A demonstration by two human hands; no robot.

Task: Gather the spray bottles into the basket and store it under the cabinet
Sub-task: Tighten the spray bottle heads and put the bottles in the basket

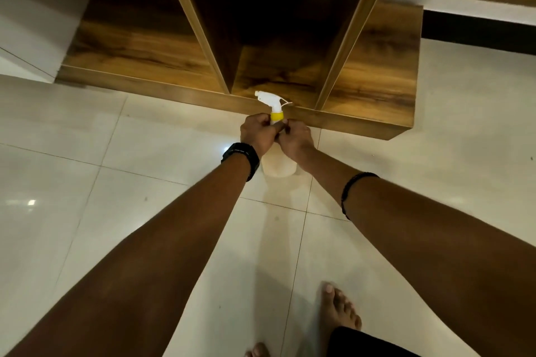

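Both hands, left hand & right hand, fingers clenched on spray bottle neck | bottle upright on floor, just before cabinet | no basket in view | progress: early, gathering & storing left

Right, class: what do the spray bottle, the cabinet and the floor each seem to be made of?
Spray bottle: likely plastic, a pale, smooth body under a white trigger head and yellow collar.
Cabinet: wood-look board with brown grain and a light sheen; real wood or laminate cannot be told.
Floor: glossy pale tiles, probably ceramic or similar, with grout lines and lamp reflections.
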